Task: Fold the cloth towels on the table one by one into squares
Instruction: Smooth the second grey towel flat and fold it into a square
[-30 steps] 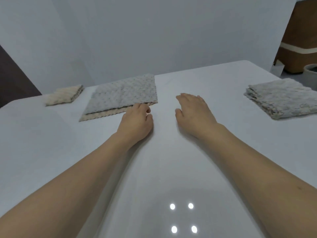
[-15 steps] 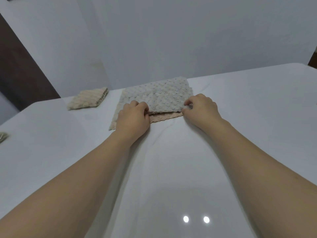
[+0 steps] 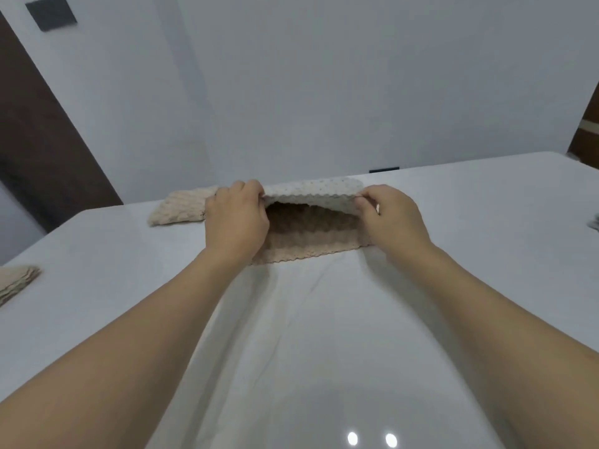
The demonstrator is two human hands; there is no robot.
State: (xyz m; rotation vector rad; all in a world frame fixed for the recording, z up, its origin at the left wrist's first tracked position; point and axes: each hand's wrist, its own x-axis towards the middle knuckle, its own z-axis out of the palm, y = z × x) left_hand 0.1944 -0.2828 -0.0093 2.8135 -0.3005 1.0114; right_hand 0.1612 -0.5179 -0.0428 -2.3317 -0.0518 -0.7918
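Both hands pinch one towel [image 3: 312, 222] at the table's [image 3: 470, 222] far middle: left hand [image 3: 236, 222] and right hand [image 3: 390, 218] lift its grey top layer off the beige one. Two folded beige towels lie left of it, one [image 3: 181, 207] just beside, another [image 3: 16, 283] at the table's left edge.

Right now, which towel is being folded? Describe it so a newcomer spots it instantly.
On the white table, look near the far edge at centre. The towel being folded lies between the left hand and right hand, which pinch its grey top layer up off the beige underside. The folded beige towel beside it lies untouched.
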